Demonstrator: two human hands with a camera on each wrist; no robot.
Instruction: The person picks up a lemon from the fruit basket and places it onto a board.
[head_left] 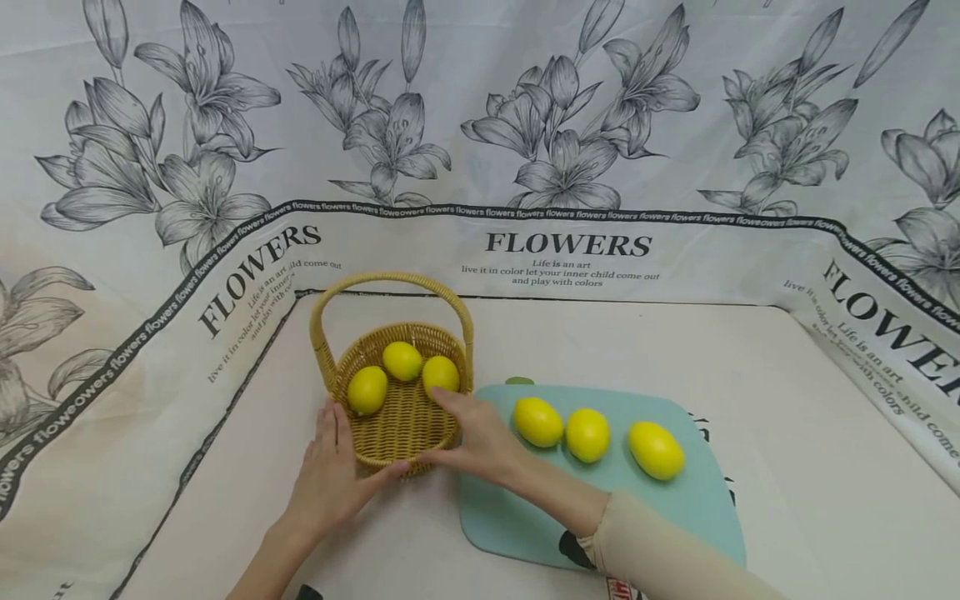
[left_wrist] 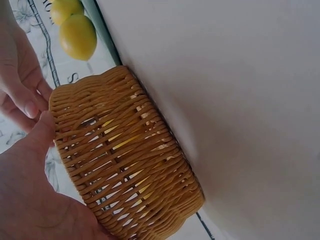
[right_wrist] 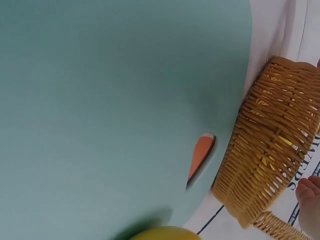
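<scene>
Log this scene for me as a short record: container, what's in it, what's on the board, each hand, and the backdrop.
Container: wicker basket, handle raised
Inside: three lemons
Board: light teal cutting board, right of the basket, bearing three more lemons
Left hand: against the basket's left side, thumb at the near rim
Right hand: at the basket's right side, fingertips by the rightmost lemon inside; contact unclear
Backdrop: white cloth printed with flowers and lettering
</scene>
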